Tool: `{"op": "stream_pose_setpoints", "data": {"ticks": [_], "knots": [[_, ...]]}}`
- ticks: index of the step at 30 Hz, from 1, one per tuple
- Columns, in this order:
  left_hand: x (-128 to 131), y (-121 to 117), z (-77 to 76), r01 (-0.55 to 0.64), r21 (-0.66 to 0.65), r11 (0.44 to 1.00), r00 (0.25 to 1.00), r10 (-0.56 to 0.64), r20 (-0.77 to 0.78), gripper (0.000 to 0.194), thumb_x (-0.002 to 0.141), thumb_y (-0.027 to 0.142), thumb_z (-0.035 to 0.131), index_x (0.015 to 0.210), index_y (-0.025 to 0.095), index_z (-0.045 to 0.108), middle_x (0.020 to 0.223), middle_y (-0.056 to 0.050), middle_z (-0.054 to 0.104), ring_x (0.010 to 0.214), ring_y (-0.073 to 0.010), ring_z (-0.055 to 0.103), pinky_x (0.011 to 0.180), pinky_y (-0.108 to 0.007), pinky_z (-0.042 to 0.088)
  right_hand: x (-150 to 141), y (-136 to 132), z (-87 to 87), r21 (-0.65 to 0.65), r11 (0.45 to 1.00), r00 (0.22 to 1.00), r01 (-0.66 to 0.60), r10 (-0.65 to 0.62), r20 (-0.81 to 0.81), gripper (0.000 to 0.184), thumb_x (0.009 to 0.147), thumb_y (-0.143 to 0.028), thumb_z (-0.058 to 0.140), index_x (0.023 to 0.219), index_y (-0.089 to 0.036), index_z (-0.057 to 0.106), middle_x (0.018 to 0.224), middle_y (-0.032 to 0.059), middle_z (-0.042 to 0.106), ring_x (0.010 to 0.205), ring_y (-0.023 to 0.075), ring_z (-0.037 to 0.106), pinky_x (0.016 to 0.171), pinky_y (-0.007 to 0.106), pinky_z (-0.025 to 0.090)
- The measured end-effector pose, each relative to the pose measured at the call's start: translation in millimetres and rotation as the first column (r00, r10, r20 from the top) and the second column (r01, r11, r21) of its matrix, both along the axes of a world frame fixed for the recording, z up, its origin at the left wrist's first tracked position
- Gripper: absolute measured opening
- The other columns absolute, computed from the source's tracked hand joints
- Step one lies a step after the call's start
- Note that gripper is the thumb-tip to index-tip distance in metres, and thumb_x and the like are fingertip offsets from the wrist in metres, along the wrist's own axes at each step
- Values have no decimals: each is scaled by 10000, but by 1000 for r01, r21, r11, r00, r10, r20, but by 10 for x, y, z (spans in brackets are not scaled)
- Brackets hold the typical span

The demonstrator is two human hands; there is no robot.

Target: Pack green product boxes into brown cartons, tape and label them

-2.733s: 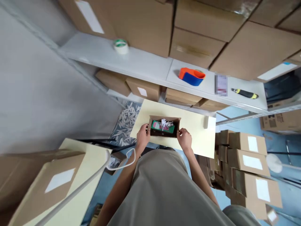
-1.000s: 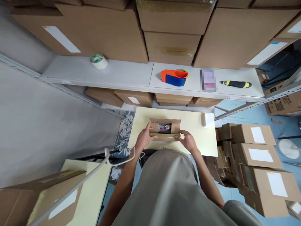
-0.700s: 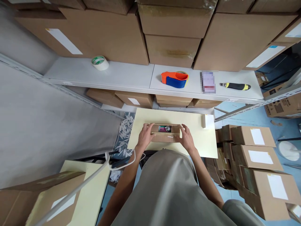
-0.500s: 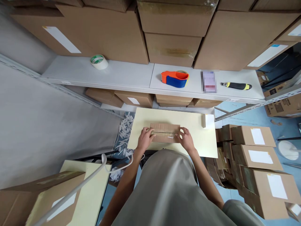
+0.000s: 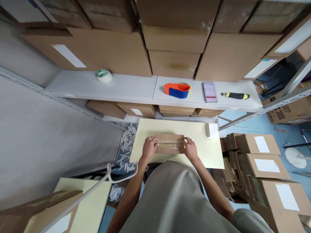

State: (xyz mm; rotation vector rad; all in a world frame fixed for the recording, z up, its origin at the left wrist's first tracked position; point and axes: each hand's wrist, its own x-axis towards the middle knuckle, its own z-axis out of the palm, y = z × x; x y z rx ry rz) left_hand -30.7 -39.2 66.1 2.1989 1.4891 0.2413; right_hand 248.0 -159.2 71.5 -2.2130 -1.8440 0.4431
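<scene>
A small brown cardboard box (image 5: 169, 139) lies on the pale yellow table (image 5: 143, 127), a seam running along its top with a shiny strip of clear tape on it. My left hand (image 5: 149, 147) grips the box's left end, thumb and fingers bent around the edge near the seam. At the opposite end, my right hand (image 5: 190, 148) holds the box in the same way. The undersides of the fingers are hidden against the cardboard.
A white box (image 5: 213, 130) stands at the table's back right. On the shelf (image 5: 133, 84) are a tape roll (image 5: 103, 75), an orange and blue tape dispenser (image 5: 177, 90) and a black-yellow utility knife (image 5: 235, 95). Stacked cartons (image 5: 259, 165) stand right; a white bent tube (image 5: 109, 170) is at left.
The whole view has tipped upward, so the shelf and table sit lower in the picture. Both hands stay at the box's ends, their fingers slightly shifted.
</scene>
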Motion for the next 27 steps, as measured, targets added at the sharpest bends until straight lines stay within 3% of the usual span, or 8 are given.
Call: {"op": "stream_pose_setpoints", "data": {"ticks": [3, 6, 12, 15, 17, 21, 24, 27], "knots": [[65, 88, 36, 30, 40, 999, 999, -29, -38, 206, 883, 196, 801, 1072, 260, 747, 1427, -154, 661, 1458, -398, 557, 1173, -585, 528, 23, 149, 67, -1, 999, 999, -46, 46, 27, 211, 981, -130, 682, 1058, -251, 837, 1336, 148, 748, 1286, 339, 654, 1079, 470, 558], [285, 329, 255, 58, 107, 993, 997, -64, 53, 222, 911, 218, 779, 1129, 256, 754, 1418, -151, 701, 1471, -399, 571, 1236, -622, 471, 116, 526, 332, 130, 990, 998, -60, 54, 45, 200, 1002, -191, 693, 1144, -246, 823, 1346, 149, 748, 1294, 347, 650, 1112, 488, 535], [991, 930, 1378, -47, 359, 932, 878, -133, 460, 181, 1050, 276, 616, 1183, 259, 738, 1396, -111, 735, 1350, -297, 674, 1211, -509, 526, 375, 1747, 1471, 496, 866, 986, -64, -20, 163, 470, 1088, -316, 601, 1533, -169, 621, 1542, 210, 641, 1385, 379, 585, 1206, 536, 440], [1236, 1035, 1896, -108, 439, 892, 841, -153, 518, 131, 1054, 241, 597, 1096, 251, 721, 1351, -107, 749, 1350, -290, 670, 1220, -511, 516, 411, 2280, 1897, 419, 906, 977, -60, -32, 209, 465, 1068, -250, 597, 1508, -101, 617, 1495, 249, 670, 1376, 389, 602, 1196, 519, 442], [1320, 1026, 2082, -120, 461, 879, 819, -175, 547, 119, 1049, 209, 589, 1058, 245, 702, 1315, -106, 760, 1325, -281, 682, 1208, -499, 523, 400, 2515, 2014, 296, 955, 971, -31, -42, 234, 439, 1061, -233, 605, 1455, -42, 632, 1441, 287, 699, 1347, 400, 631, 1189, 519, 444], [1304, 930, 2041, -137, 451, 882, 754, -202, 625, 136, 999, 144, 598, 993, 243, 692, 1225, -92, 780, 1270, -268, 709, 1167, -475, 542, 387, 2652, 1991, 178, 984, 964, -25, -23, 264, 375, 1057, -161, 581, 1390, 3, 630, 1328, 306, 752, 1257, 376, 704, 1206, 489, 414], [1166, 792, 1747, -158, 384, 910, 723, -159, 672, 179, 980, 128, 581, 966, 248, 714, 1199, -78, 786, 1201, -262, 732, 1120, -466, 565, 392, 2456, 1860, 206, 978, 982, -12, -28, 187, 334, 1062, -155, 553, 1367, -34, 615, 1270, 281, 772, 1226, 364, 720, 1159, 460, 453], [980, 505, 1357, -178, 284, 942, 699, -82, 710, 236, 981, 122, 535, 916, 249, 723, 1165, -72, 793, 1151, -251, 749, 1086, -454, 578, 322, 1988, 1587, 265, 962, 998, 57, -45, -52, 318, 1082, -315, 579, 1333, -123, 613, 1236, 241, 775, 1160, 381, 733, 1022, 461, 547]]}}
